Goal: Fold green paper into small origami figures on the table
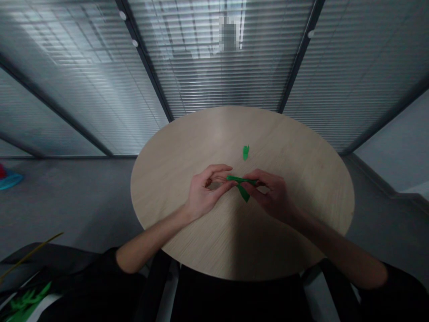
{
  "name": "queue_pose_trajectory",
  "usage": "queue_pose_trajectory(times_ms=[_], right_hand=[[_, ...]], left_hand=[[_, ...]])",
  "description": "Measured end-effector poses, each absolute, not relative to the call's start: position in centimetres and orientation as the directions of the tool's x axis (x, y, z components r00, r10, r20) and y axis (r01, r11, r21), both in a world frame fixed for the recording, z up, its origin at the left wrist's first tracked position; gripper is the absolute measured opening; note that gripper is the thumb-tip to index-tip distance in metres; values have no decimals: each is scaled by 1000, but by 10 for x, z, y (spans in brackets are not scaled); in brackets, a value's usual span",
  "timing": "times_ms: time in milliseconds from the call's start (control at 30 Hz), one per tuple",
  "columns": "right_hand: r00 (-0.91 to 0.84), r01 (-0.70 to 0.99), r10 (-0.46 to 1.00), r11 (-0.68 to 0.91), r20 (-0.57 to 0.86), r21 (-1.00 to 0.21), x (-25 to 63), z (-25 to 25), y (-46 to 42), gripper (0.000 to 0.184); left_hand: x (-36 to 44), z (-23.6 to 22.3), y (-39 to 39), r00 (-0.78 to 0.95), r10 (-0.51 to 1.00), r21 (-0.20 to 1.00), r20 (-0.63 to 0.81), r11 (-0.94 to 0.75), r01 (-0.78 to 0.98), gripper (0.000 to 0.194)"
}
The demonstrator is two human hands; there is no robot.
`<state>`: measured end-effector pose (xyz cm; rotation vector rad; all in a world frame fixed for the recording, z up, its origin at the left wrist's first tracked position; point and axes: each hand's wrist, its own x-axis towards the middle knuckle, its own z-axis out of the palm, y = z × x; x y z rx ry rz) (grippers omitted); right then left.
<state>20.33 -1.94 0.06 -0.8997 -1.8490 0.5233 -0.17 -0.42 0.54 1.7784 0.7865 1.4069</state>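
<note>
1 green paper strip (241,181) between 2 hands (206,192)

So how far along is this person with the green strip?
One small green piece already lies apart on the round wooden table. In hand: a bent green strip between the left hand and right hand. Left: the strip, not yet set down, and jagged green pieces at lower left.

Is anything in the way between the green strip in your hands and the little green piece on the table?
No, nothing visible stands in the way. The green strip, held between the left hand and right hand, lies close to the small green piece, with only the wooden table top between them.
</note>
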Motion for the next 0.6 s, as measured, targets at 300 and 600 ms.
queue_pose_trajectory(times_ms=[300, 600], right_hand=[[-269, 355, 775, 632, 572, -689, 204, 1, -19, 13], [-266, 368, 788, 615, 555, -698, 204, 4, -20, 15]], left_hand=[[-3, 6, -2, 243, 825, 838, 510, -541, 77, 13], [-5, 7, -3, 267, 807, 808, 527, -573, 139, 16]])
